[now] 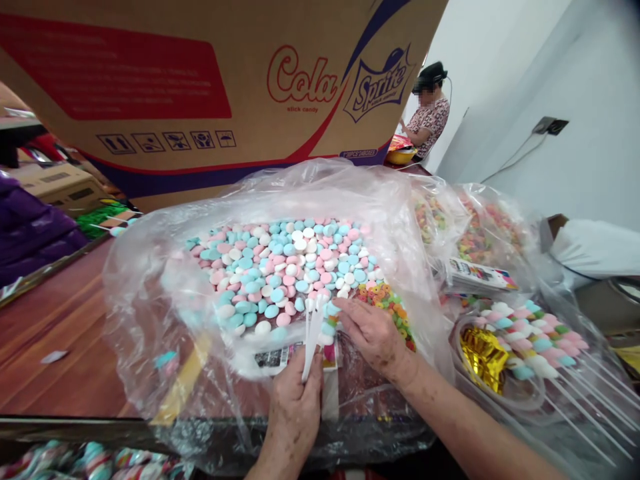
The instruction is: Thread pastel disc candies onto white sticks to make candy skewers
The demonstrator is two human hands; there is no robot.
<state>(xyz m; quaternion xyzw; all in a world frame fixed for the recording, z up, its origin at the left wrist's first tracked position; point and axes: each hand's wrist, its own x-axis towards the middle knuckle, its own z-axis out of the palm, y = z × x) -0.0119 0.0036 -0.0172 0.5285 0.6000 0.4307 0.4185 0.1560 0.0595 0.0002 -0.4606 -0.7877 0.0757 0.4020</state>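
Several white sticks [314,328] stand in my left hand [299,400], its fingers closed round their lower ends. My right hand [373,333] is at the upper part of the sticks, thumb and fingers pinched on a pale blue candy [331,309]. Below that candy, more pastel and small coloured candies line a stick. Just beyond my hands, pink, blue and white round candies [275,267] lie spread on a clear plastic bag [165,267]. Small orange, yellow and green ring candies [387,303] lie to the right, partly behind my right hand.
A large cardboard box [190,87] stands behind the candies. At right, finished-looking candy skewers [540,333] rest across a round plastic tub [457,347] holding gold foil [483,357]. Bags of ring candies [480,227] stand behind them. Another person [430,120] works at the back.
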